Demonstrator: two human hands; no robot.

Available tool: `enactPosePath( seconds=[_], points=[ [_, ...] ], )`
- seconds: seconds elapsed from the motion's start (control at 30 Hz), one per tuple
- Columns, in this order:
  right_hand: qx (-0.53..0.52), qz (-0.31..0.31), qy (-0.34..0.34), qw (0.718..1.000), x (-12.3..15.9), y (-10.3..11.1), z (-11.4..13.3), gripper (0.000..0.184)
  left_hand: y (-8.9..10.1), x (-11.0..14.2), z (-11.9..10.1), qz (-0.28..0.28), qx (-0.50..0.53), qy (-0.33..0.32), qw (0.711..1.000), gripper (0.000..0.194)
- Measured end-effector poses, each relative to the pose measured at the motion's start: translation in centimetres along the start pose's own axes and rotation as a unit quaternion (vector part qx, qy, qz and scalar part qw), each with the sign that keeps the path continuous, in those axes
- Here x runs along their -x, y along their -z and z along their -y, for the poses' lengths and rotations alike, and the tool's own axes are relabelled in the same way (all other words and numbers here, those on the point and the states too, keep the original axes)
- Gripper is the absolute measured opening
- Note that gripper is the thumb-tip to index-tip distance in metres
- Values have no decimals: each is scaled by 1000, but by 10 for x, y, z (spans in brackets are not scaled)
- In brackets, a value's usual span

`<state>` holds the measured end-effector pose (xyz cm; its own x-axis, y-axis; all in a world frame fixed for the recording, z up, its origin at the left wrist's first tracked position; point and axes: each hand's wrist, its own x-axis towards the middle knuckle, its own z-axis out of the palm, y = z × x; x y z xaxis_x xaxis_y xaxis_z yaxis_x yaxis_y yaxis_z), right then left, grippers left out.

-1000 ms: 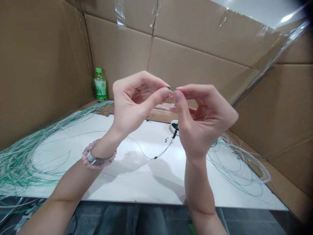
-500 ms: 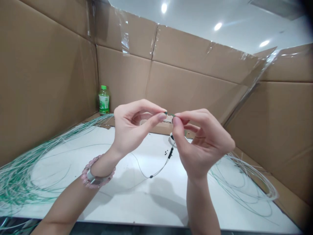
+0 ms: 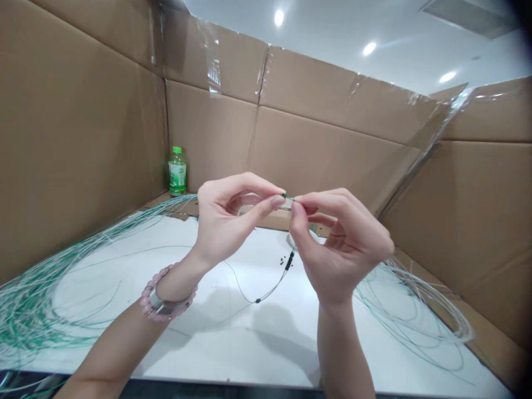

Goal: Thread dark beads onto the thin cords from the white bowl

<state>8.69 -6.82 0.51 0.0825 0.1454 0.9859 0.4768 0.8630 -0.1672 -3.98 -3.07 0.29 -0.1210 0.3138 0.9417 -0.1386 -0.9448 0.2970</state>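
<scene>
Cardboard walls (image 3: 208, 138) ring the white counter (image 3: 249, 343), green-and-white wire coils (image 3: 54, 299) sprawling either side of your hands. Your left hand (image 3: 235, 227) and right hand (image 3: 338, 244) pinch a short green wire (image 3: 287, 197) between them, a thin dark strand (image 3: 270, 288) with black beads trailing below.

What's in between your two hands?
In the head view, a short green wire lies between your left hand and right hand, pinched by both.
</scene>
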Motion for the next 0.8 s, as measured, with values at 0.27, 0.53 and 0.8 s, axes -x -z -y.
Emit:
enactPosePath(
  seconds=[0.27, 0.53, 0.8],
  points=[
    [35, 19, 21, 999, -2, 5, 1, 20, 3, 2, 2, 35, 5, -9, 999, 13],
    [10, 21, 21, 1000, -2, 2, 2, 20, 4, 4, 2, 37, -12, -17, 999, 10],
    [-31, 30, -19, 999, -2, 4, -3, 19, 4, 4, 0, 43, -14, -21, 999, 13]
  ],
)
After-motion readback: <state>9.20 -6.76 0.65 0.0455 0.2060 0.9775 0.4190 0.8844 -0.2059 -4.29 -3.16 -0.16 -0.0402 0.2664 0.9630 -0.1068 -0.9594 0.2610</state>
